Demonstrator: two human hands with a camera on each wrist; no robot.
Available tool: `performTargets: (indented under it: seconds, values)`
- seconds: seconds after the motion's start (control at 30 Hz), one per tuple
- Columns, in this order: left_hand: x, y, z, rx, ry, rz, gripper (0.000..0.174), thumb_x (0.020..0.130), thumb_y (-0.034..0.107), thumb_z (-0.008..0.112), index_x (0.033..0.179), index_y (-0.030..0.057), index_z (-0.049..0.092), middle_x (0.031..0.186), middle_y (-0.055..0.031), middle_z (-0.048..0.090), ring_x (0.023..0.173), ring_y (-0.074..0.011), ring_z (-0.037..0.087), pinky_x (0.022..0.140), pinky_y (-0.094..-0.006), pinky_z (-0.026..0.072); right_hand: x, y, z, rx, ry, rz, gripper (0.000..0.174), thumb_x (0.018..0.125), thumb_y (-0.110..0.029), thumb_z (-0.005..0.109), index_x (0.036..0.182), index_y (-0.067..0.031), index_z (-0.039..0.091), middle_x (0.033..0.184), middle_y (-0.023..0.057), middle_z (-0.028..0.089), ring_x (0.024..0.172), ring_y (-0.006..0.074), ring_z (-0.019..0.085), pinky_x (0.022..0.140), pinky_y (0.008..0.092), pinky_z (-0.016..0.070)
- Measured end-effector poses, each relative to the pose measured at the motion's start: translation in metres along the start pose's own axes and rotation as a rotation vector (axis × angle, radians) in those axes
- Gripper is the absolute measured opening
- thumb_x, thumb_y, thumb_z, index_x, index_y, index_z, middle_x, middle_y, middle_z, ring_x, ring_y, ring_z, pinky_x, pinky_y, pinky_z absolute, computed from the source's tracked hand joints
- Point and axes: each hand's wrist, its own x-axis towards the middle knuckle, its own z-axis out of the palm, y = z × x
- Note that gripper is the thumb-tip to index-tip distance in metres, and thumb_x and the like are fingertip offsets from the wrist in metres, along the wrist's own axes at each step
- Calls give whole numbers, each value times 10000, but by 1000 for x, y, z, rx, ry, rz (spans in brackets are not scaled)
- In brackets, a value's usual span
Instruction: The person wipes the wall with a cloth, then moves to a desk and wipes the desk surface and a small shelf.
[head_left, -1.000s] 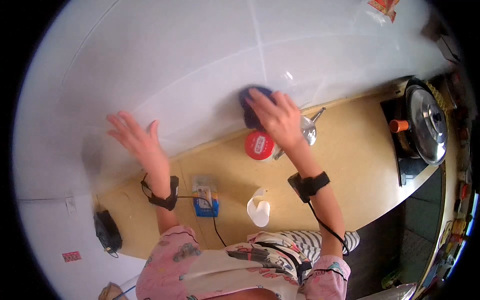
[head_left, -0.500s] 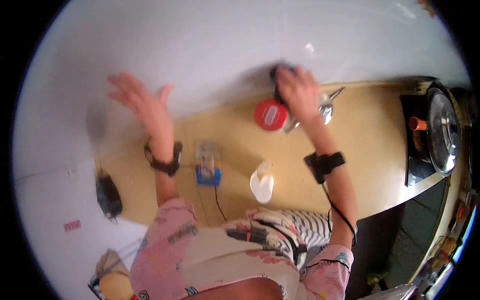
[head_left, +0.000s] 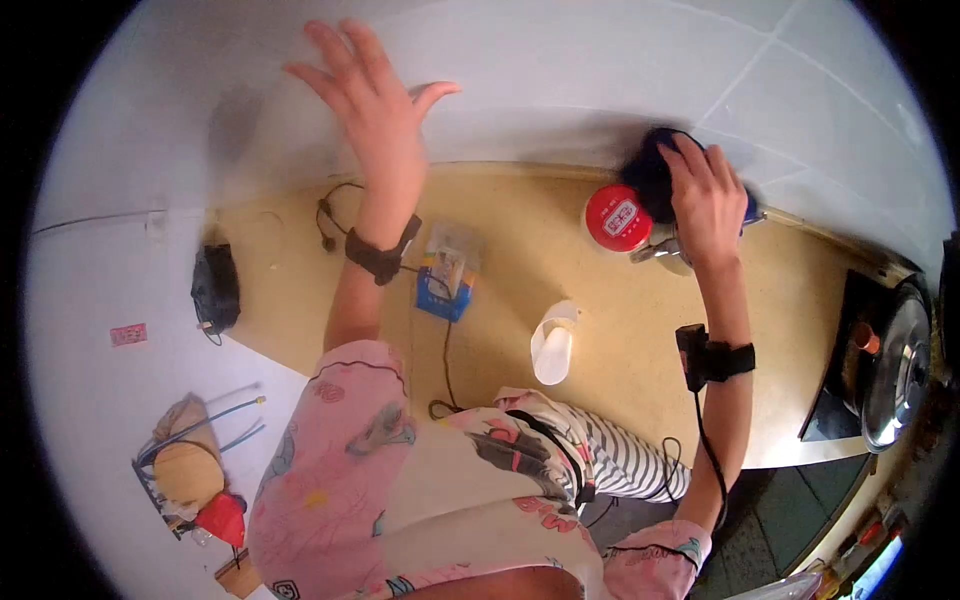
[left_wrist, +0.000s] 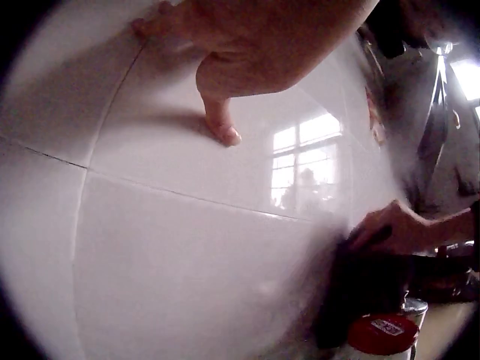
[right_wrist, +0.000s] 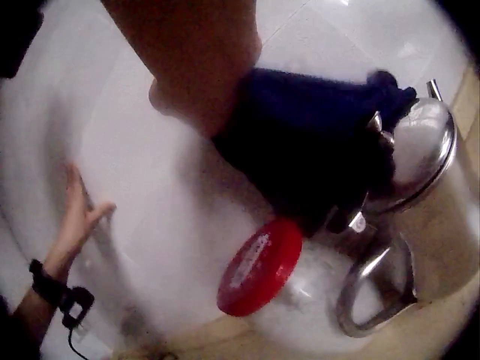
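My right hand [head_left: 708, 210] grips a dark blue cloth [head_left: 650, 178] at the white tiled wall [head_left: 600, 60]. In the right wrist view the cloth hangs down beside a red-lidded jar [right_wrist: 259, 266] and overlaps a shiny metal pot [right_wrist: 427, 142] with a looped handle. The cloth hides part of that pot. Off to the left, my left hand [head_left: 380, 130] is raised with its fingers spread and holds nothing. The left wrist view shows the thumb [left_wrist: 223, 129] of this hand right at the tiles.
On the wooden counter [head_left: 500, 250] stand a blue-and-clear packet [head_left: 445, 285] and a white scoop-like container [head_left: 553, 345]. A lidded pan [head_left: 895, 360] is at the far right. A black pouch-like item [head_left: 215, 285] sits at the left edge. Cables run from both wrists.
The head view has shifted, and the counter things sit differently in it. My right hand has moved right along the wall with the cloth, past the red-lidded jar. The left hand stays spread.
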Motion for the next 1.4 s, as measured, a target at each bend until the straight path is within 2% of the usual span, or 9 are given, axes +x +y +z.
performTargets:
  seconds: [0.23,0.27,0.3,0.4,0.63,1.0,1.13,1.17,1.4]
  values:
    - [6,7,-2,-56,-84,-47,1105,512,495,733,1333,-42,225,1389,-310,139,1234,-546,172,998,-607,251,80,67,-96,-262,523,-43,263,730,-100,684,973,-200,687,977,-41,665,751,94,615,664,235,481]
    - [7,6,-3,-21,-83,-49,1094,477,514,724,1313,-37,283,1395,-281,162,1255,-516,172,1018,-593,256,95,37,-124,-443,450,403,197,726,-192,700,922,-199,699,896,-29,677,692,84,614,618,227,468]
    - [7,5,-7,-33,-50,-53,1094,477,514,724,1313,-37,283,1395,-281,162,1255,-516,172,1018,-593,256,103,29,-129,-466,476,402,197,726,-192,700,922,-199,699,896,-29,677,692,84,614,618,227,468]
    - [5,5,-7,-65,-94,-88,1063,510,465,751,1318,-36,275,1404,-261,162,1255,-532,152,1012,-572,285,133,31,-113,-103,689,294,142,727,-161,677,867,-182,694,806,-5,662,682,166,616,611,270,472]
    - [0,15,-12,-143,-170,-206,1076,546,399,728,1379,7,170,1439,-220,104,1267,-514,149,1001,-523,341,91,-7,-82,112,223,-57,239,651,-45,580,858,-121,672,930,2,614,678,174,547,586,275,489]
    - [3,20,-14,-200,-161,-204,1088,550,384,729,1388,12,144,1450,-204,84,1281,-510,108,1024,-526,299,108,36,-78,331,995,598,313,640,121,553,922,-13,580,948,150,567,940,304,546,869,341,413]
    - [3,21,-16,-212,-163,-194,1085,555,378,731,1389,11,141,1449,-209,80,1284,-508,94,1029,-530,287,89,-10,-53,229,265,-61,235,643,3,566,835,-126,605,1028,24,579,788,223,557,688,349,485]
    - [4,21,-16,-211,-163,-199,1079,561,372,733,1389,13,142,1449,-207,83,1285,-506,92,1030,-529,288,91,-15,-50,-110,336,-381,192,655,-91,598,831,-166,623,1033,-21,580,764,167,540,605,281,471]
    - [1,18,-18,-229,-185,-185,1041,580,349,743,1391,39,170,1448,-194,99,1289,-494,95,1012,-508,338,96,30,-81,-148,590,-43,266,640,-124,589,896,-158,651,1049,-3,600,674,166,502,541,255,438]
